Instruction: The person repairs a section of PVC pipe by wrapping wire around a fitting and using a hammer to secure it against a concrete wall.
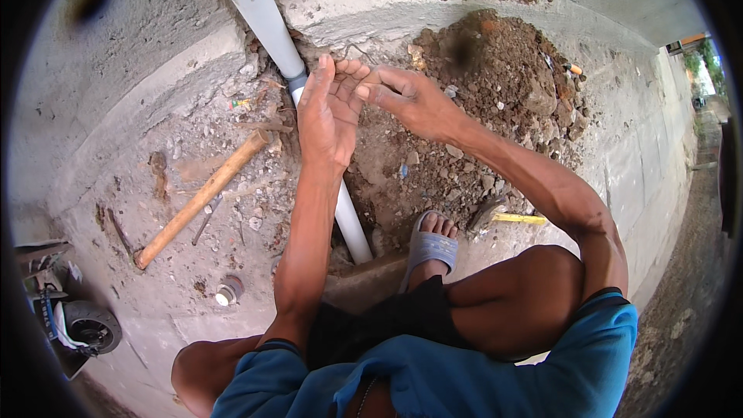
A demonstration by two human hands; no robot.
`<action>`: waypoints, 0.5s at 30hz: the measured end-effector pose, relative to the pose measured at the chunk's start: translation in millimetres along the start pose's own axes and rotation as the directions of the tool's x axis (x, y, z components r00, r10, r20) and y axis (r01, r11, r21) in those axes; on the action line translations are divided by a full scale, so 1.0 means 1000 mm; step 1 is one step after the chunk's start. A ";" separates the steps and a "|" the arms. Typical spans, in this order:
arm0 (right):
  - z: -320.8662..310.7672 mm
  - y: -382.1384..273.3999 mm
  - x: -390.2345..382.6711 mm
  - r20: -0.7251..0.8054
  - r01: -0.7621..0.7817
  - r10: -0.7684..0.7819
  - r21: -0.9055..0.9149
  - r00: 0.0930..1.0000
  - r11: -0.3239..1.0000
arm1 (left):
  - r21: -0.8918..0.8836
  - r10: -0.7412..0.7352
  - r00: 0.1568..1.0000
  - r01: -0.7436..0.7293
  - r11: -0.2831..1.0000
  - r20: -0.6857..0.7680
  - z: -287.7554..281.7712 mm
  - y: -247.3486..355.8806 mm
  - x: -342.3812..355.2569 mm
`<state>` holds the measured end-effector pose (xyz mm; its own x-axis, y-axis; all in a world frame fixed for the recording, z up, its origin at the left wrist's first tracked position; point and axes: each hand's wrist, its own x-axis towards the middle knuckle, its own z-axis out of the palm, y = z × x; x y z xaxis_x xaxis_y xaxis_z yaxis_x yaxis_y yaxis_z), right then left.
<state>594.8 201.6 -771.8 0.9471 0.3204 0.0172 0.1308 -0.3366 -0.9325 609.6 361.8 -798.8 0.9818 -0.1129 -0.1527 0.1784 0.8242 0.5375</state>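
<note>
My left hand (331,112) is held palm up over the pipe, its fingers slightly curled and apart from the thumb. Against its fingertips, my right hand (414,101) has thumb and fingers pinched together; whatever may be between them is too small or hidden. Below and behind both hands, a pale grey pipe (259,8) slants down from the wall. It meets a darker grey joint (293,80), and a white length of pipe (352,224) continues in the dug trench, partly covered by my left forearm.
Left of the pipe lie a wooden-handled tool (205,197), a thin metal rod (203,226) and a small container (229,290). A soil heap (495,62) rises against the wall at right. A yellow-handled tool (518,219) lies beside my sandalled foot (431,255). A vehicle wheel (91,327) stands far left.
</note>
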 end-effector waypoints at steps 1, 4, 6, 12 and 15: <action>-0.005 -0.007 0.000 0.054 -0.106 0.115 -0.138 0.992 0.985 | -0.005 0.001 1.000 -0.001 1.000 -0.002 0.005 0.008 0.001; -0.032 -0.054 -0.002 0.201 -0.229 0.389 -0.541 0.899 0.809 | 0.107 -0.003 0.994 -0.009 0.994 0.113 -0.015 0.026 0.011; -0.043 -0.099 -0.008 0.341 -0.090 0.478 -0.733 0.809 0.675 | 0.179 -0.040 0.982 0.006 0.984 0.184 -0.028 0.030 0.011; -0.021 -0.045 0.001 -0.026 0.080 -0.092 -0.302 0.995 0.950 | 0.111 -0.119 0.957 0.093 0.989 0.265 -0.012 0.010 -0.003; -0.018 -0.052 0.001 0.027 -0.217 0.219 -0.068 0.975 0.974 | 0.397 0.067 0.978 -0.142 0.907 0.198 -0.006 0.011 -0.002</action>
<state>594.6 203.6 -716.4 0.9445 0.2627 -0.1972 -0.0581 -0.4574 -0.8874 608.8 374.6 -797.8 0.9849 -0.1653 0.0509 0.0479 0.5435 0.8381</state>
